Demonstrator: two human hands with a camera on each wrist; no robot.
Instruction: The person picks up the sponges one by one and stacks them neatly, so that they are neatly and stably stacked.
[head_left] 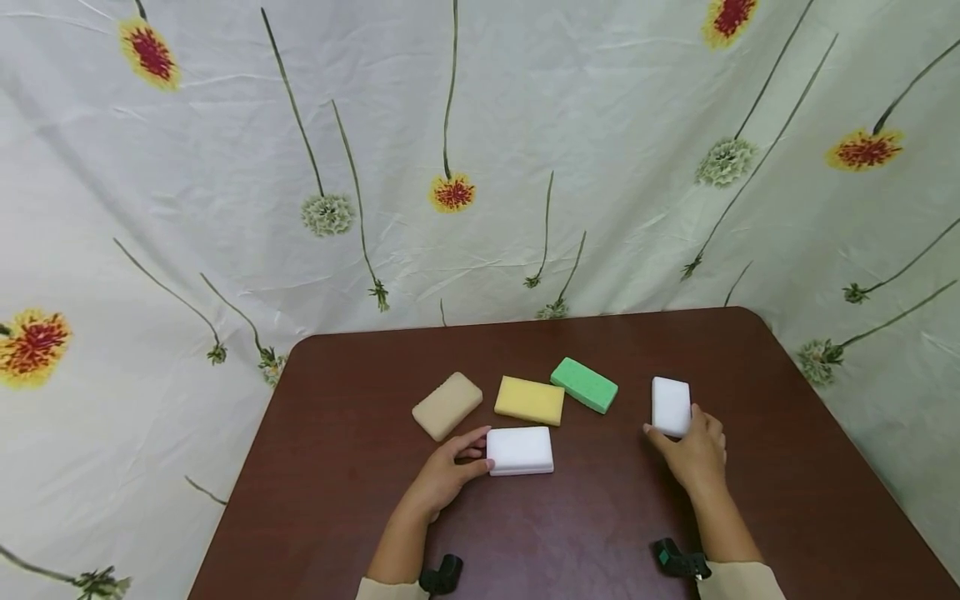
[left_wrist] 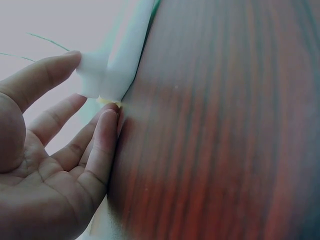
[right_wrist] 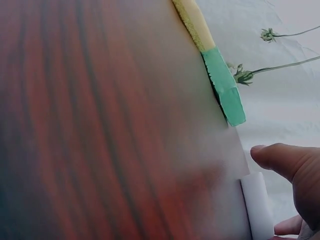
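My left hand (head_left: pixel 447 471) pinches the left end of a white sponge block (head_left: pixel 520 450), thumb at its near corner and index finger at its far one. The block shows two layers, like two white sponges stacked, and a seam runs along it in the left wrist view. At the right, my right hand (head_left: pixel 696 450) spreads thumb and fingers around the near end of another white sponge (head_left: pixel 671 406). In the right wrist view the thumb (right_wrist: pixel 275 156) stands apart from that sponge (right_wrist: pixel 257 205), while fingers lie close to its other side.
Behind the left white block lie a beige sponge (head_left: pixel 447 406), a yellow sponge (head_left: pixel 529 400) and a green sponge (head_left: pixel 584 385). All are on a dark brown table (head_left: pixel 585 517). A flower-print cloth (head_left: pixel 480 250) hangs beyond its far edge.
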